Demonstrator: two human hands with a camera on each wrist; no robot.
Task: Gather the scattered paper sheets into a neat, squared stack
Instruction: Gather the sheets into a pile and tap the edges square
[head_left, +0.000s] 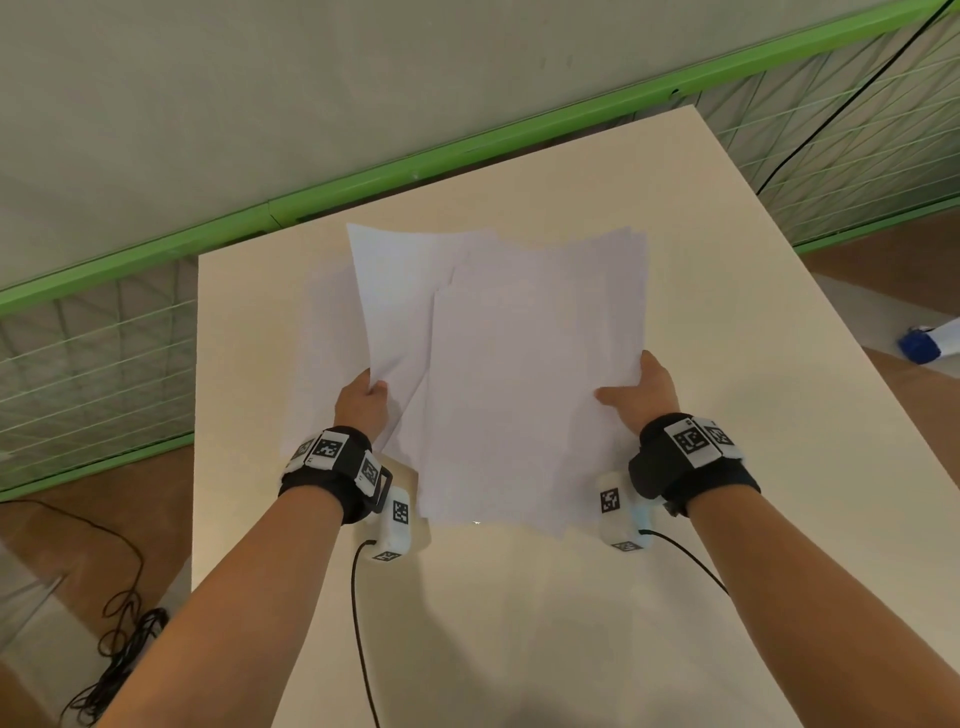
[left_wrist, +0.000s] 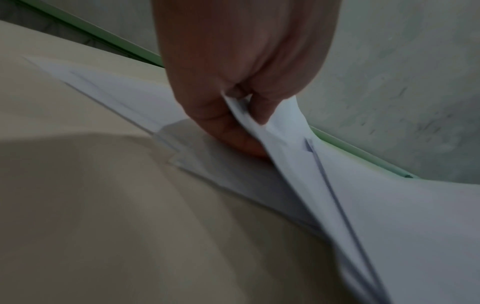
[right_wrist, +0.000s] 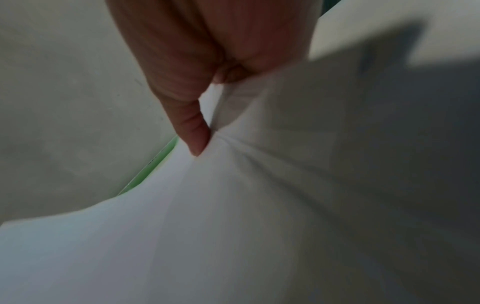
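Uneven paper sheets (head_left: 519, 374) lifted above the cream worktop (head_left: 701, 364), edges fanned and unsquared. Pinched at the left edge by the left hand (head_left: 363, 402), thumb on top. Gripped at the right edge by the right hand (head_left: 641, 397), thumb across the top sheet.

Both hands held a loose, uneven bundle of white paper sheets (head_left: 519, 374) above the cream tabletop (head_left: 519, 623). The left hand (head_left: 362, 402) pinched the bundle's left edge, thumb on top, and the right hand (head_left: 641, 397) gripped its right edge, thumb lying across the top sheet. The sheets were fanned and misaligned; one sheet (head_left: 387, 291) stuck out to the upper left, its corner well clear of the rest. Another sheet (head_left: 317, 364) lay flat on the tabletop beneath the left side of the bundle. Each wrist wore a black band with square black-and-white markers. A green rail (head_left: 311, 202) ran beyond the tabletop's far edge. A blue-and-white object (head_left: 922, 345) lay on the floor at right, and black cables (head_left: 122, 644) coiled at lower left.
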